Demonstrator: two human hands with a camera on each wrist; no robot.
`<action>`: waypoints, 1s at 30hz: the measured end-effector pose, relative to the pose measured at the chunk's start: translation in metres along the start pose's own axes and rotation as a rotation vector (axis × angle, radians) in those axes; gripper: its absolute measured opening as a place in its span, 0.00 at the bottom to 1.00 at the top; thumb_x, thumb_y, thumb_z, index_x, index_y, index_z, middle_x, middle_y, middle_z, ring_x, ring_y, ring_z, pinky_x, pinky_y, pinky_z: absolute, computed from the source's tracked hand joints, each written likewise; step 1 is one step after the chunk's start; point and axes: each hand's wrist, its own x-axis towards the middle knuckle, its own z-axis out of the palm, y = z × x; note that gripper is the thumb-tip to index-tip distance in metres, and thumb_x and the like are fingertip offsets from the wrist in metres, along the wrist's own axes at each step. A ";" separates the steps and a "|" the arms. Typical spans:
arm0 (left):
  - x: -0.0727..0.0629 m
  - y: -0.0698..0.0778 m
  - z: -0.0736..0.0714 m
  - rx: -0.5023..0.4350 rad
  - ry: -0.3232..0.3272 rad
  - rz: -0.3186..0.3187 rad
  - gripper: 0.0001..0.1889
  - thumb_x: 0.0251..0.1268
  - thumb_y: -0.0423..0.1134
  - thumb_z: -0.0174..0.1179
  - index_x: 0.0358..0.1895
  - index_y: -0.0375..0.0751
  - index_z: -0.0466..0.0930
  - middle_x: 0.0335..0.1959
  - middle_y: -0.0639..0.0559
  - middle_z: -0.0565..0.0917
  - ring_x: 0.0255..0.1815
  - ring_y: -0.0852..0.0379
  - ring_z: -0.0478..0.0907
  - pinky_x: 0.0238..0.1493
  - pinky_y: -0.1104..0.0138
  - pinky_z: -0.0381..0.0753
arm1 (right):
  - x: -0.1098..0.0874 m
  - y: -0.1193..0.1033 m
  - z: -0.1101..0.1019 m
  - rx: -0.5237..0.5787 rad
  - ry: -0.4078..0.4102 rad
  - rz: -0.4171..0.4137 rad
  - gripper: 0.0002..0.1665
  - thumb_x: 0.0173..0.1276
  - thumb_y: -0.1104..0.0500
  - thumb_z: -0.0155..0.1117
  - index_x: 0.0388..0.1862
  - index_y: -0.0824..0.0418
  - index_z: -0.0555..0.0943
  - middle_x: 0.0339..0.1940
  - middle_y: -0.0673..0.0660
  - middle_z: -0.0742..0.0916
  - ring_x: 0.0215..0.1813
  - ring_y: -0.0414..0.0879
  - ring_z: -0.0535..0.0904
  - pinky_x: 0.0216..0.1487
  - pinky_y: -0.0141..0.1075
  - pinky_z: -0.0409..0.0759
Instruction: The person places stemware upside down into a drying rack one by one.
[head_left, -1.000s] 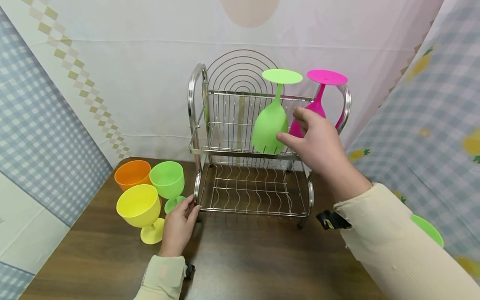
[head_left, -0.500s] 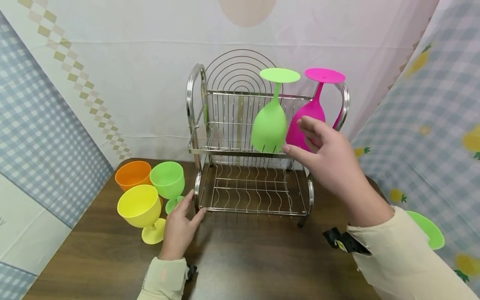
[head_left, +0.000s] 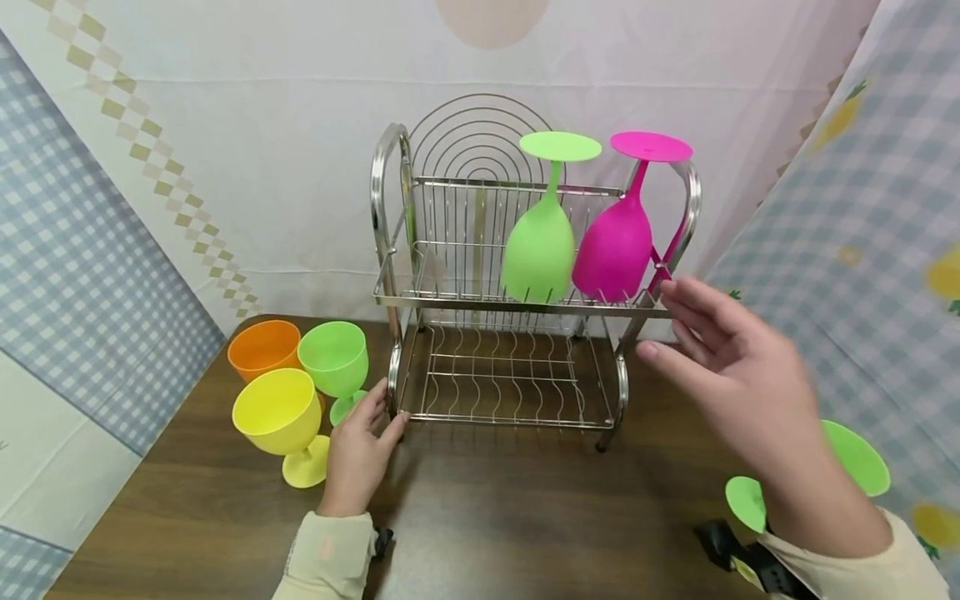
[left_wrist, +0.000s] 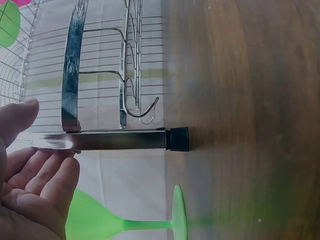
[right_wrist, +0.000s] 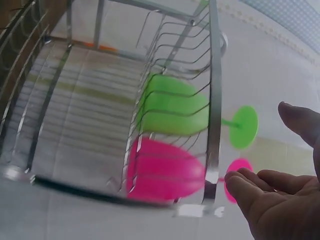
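Observation:
A two-tier metal dish rack (head_left: 495,307) stands on the table. My left hand (head_left: 358,460) holds its lower left post, fingers outside and thumb on the inner side. On the upper tier a green goblet (head_left: 538,250) and a pink goblet (head_left: 613,250) sit upside down, side by side, feet up. Off the rack's right end is my right hand (head_left: 750,387), fingers spread from the thumb and nothing in them. Beyond the right forearm, partly hidden by it, another green goblet (head_left: 855,458) shows its bowl and foot.
Left of the rack, an orange goblet (head_left: 264,350), a yellow goblet (head_left: 277,412) and a green goblet (head_left: 334,360) stand upright in a cluster on the wooden table (head_left: 495,517). Patterned cloth (head_left: 885,250) hangs around the sides and back.
My right hand has drawn away from the inverted goblets, moving right and down past the rack's end. The left hand stays at the post; its thumb has shifted slightly.

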 end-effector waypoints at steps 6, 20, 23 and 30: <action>0.003 0.000 0.003 -0.002 0.025 0.037 0.26 0.65 0.28 0.66 0.67 0.34 0.75 0.56 0.34 0.83 0.54 0.39 0.83 0.52 0.55 0.84 | -0.025 0.030 -0.023 0.081 0.078 -0.007 0.41 0.59 0.75 0.72 0.72 0.66 0.71 0.62 0.48 0.83 0.63 0.33 0.78 0.57 0.22 0.75; -0.003 -0.005 -0.003 -0.009 0.083 0.073 0.23 0.65 0.27 0.66 0.63 0.33 0.78 0.54 0.36 0.84 0.53 0.41 0.85 0.50 0.58 0.85 | -0.106 0.105 -0.064 -0.010 0.135 0.289 0.38 0.67 0.68 0.68 0.75 0.60 0.68 0.59 0.34 0.83 0.56 0.22 0.78 0.49 0.15 0.76; -0.005 -0.006 -0.007 -0.002 0.100 0.077 0.24 0.63 0.27 0.67 0.63 0.32 0.78 0.53 0.34 0.84 0.51 0.40 0.85 0.48 0.56 0.86 | -0.118 0.124 -0.066 0.132 0.182 0.393 0.41 0.67 0.67 0.69 0.77 0.62 0.65 0.55 0.32 0.84 0.53 0.21 0.79 0.46 0.15 0.77; -0.007 -0.004 -0.010 -0.019 0.107 0.060 0.24 0.62 0.28 0.68 0.63 0.33 0.78 0.56 0.36 0.84 0.54 0.40 0.84 0.52 0.56 0.84 | -0.136 0.150 -0.063 0.273 0.376 0.577 0.45 0.62 0.66 0.74 0.76 0.63 0.65 0.50 0.33 0.86 0.48 0.23 0.82 0.43 0.17 0.79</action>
